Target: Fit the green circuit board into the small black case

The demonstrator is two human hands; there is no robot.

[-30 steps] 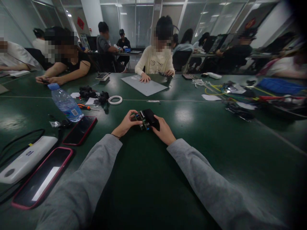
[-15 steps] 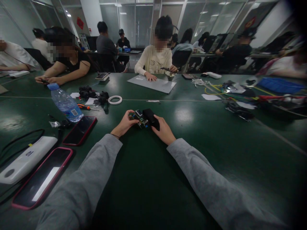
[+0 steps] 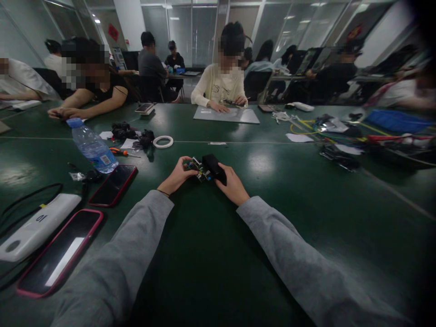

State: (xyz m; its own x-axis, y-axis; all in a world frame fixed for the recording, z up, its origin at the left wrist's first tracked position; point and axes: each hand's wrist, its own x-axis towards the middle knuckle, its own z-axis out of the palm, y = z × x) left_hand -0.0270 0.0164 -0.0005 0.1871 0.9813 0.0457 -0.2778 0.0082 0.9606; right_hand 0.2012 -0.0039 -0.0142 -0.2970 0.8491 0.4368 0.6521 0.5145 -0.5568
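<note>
Between the thumb and fingers of my left hand (image 3: 179, 176) is a small circuit board (image 3: 200, 170) with blue and metallic parts on it. My right hand (image 3: 233, 184) grips a black box-shaped piece (image 3: 211, 166) by its right side. The board and the black piece are side by side just above the green table (image 3: 218, 240), close together; whether they are joined I cannot tell. Some fingertips of both hands are hidden behind what they hold.
On the left are a water bottle (image 3: 93, 147), two phones (image 3: 114, 185) and a white device marked 01 (image 3: 39, 227). Ahead lie an orange-handled screwdriver (image 3: 119, 151), a tape roll (image 3: 163, 141) and black cables (image 3: 124, 131). Across the table, a person rests a hand on a grey panel (image 3: 235, 116).
The circuit board is tilted slightly differently in my left hand. My right hand stays in place. Across the table, the grey panel has shifted right and been turned.
</note>
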